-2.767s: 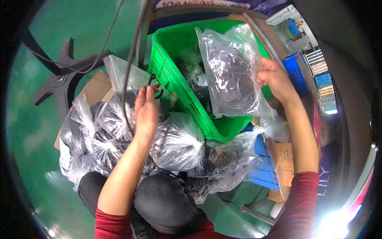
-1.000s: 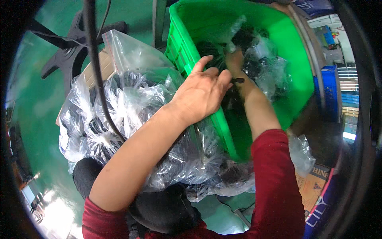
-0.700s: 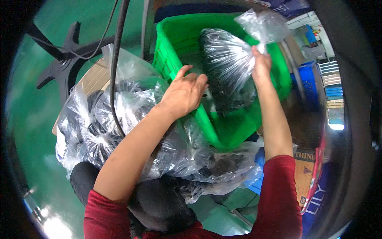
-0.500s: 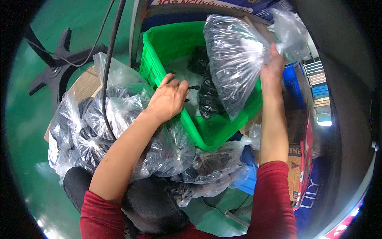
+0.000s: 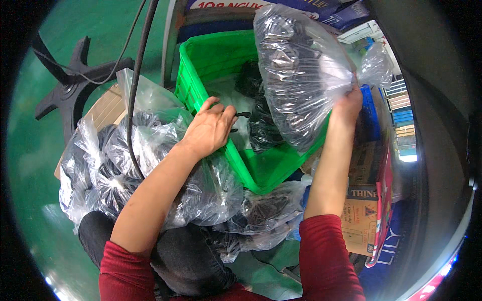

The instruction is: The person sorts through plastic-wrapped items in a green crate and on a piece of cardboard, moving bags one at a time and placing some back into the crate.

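Observation:
My right hand [image 5: 347,103] is closed round the gathered neck of a clear plastic bag [image 5: 293,75] full of dark contents. The bag hangs over the right part of a green plastic crate [image 5: 201,80], its loose top [image 5: 376,66] sticking out beyond my fist. My left hand [image 5: 210,126] lies over the crate's near left rim with curled fingers. From those fingers pokes a small black hooked piece [image 5: 243,115]; the rest of it is hidden. Inside the crate are black plastic bags [image 5: 263,125], partly covered by the clear bag.
Filled clear bags [image 5: 125,165] are heaped left of the crate, with another [image 5: 271,205] below it. A black cable [image 5: 133,100] hangs over the heap. A black star-shaped stand base [image 5: 73,93] is at far left, a cardboard box [image 5: 359,220] at lower right.
The clear bag has risen a little and turned, so its dark contents show more. My right hand has moved slightly right and down. My left hand has barely shifted.

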{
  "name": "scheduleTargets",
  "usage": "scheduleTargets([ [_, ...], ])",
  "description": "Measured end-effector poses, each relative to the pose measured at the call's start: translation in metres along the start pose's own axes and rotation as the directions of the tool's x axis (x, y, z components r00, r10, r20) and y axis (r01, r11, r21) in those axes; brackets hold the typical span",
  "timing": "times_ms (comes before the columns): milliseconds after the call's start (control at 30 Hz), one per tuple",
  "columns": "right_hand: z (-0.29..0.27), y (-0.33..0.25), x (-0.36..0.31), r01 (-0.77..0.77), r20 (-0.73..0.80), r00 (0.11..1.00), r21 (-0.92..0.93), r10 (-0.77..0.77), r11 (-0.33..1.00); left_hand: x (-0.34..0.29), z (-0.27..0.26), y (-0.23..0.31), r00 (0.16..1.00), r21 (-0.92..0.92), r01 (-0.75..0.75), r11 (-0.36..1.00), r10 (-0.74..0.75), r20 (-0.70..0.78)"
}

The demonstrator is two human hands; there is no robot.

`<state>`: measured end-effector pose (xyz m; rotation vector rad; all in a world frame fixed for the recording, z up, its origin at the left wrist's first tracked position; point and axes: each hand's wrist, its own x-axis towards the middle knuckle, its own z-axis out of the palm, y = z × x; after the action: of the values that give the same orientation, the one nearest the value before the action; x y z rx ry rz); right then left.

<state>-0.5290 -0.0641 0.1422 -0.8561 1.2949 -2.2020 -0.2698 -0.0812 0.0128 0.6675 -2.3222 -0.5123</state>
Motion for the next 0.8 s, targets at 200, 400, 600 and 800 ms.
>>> scheduleTargets([
  [200,0.017,0.076,-0.023,-0.364,-0.12,0.897,0.348,0.426,0.864,0.002,0.002,-0.002,0.999,-0.203,0.008,0.979,-0.014,-0.029],
  [400,0.029,0.193,-0.07,-0.562,-0.177,0.812,0.021,0.557,0.827,0.004,-0.004,-0.005,0.998,-0.272,0.049,0.961,-0.034,0.058],
  [600,0.01,0.235,-0.066,-0.15,0.385,0.561,-0.824,0.733,0.547,0.007,0.0,0.0,1.0,-0.229,0.008,0.973,-0.014,-0.024],
  [800,-0.086,0.201,0.03,-0.435,-0.255,0.693,-0.894,0.674,0.109,0.008,0.0,0.003,0.999,-0.231,0.022,0.973,-0.029,-0.026],
])
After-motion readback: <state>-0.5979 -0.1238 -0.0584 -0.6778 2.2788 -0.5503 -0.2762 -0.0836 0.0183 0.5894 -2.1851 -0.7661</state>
